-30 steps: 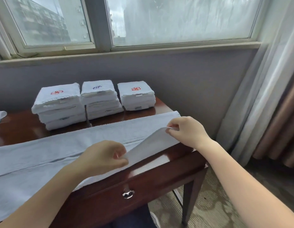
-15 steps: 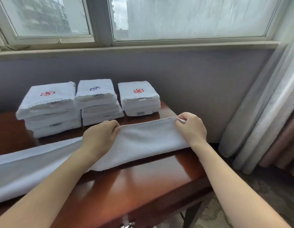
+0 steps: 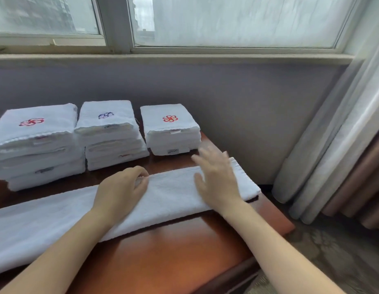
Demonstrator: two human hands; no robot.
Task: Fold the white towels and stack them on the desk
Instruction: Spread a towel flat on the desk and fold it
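long folded white towel (image 3: 169,196) across wooden worktop (image 3: 173,251), left hand (image 3: 120,190) pinching its far edge, right hand (image 3: 218,183) flat, fingers spread, three folded stacks (image 3: 107,132) behind

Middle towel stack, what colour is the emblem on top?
Blue-purple, on the middle towel stack; the emblem shows in the head view.

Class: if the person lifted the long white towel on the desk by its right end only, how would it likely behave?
The long towel would probably droop and unfold, since it lies soft and flat in loose layers under the right hand. It looks light for its length. On the glossy desk it would likely slide easily rather than catch.
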